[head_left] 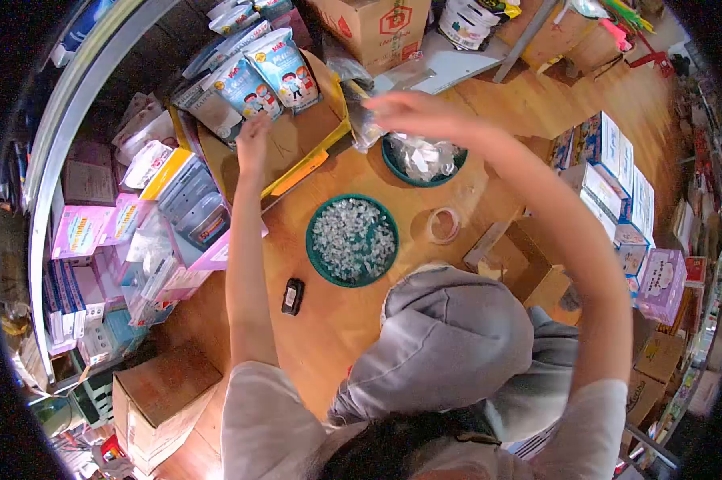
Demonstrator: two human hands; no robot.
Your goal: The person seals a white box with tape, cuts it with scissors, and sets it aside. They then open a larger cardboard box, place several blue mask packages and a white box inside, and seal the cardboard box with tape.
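My left hand (pixel 254 144) reaches into a shallow yellow-edged cardboard box (pixel 301 144), its fingers closed at the lower edge of a blue-and-white packet (pixel 247 90). Beside that packet stands a similar blue packet (pixel 287 70) printed with two cartoon children. My right hand (pixel 417 116) is stretched out over the box's right side, blurred by motion. Under its fingertips a clear plastic packet (pixel 364 128) lies along the box edge; whether the fingers grip it I cannot tell. Just below this hand is a green basket (pixel 393 168) of clear plastic packets.
A second green basket (pixel 309 240) with small clear pieces sits on the wooden floor, near a roll of tape (pixel 444 226) and a small black device (pixel 293 296). A grey cushion-like bundle (pixel 457 328) lies before me. Stacked boxes (pixel 97 232) line the left; more boxes (pixel 617 184) stand right.
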